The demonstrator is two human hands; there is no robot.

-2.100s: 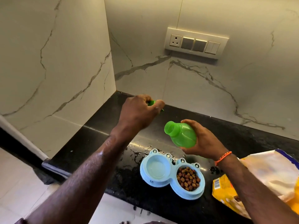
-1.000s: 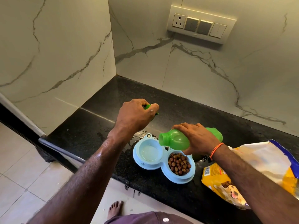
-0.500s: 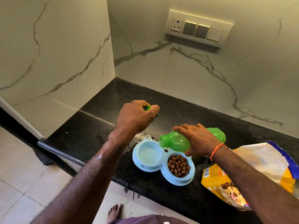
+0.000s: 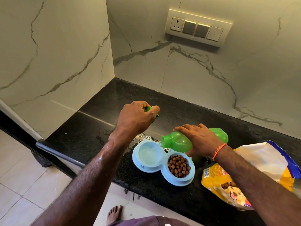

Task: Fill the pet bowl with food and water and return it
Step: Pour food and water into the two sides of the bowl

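Fingers of right hand grip tilted bottle.

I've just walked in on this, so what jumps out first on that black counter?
The bright green bottle, gripped on its side by the right hand, pours water into the left cup of the pale blue pet bowl near the counter's front edge; the right cup holds brown kibble. The left hand holds the green cap behind, and a yellow food bag lies at right.
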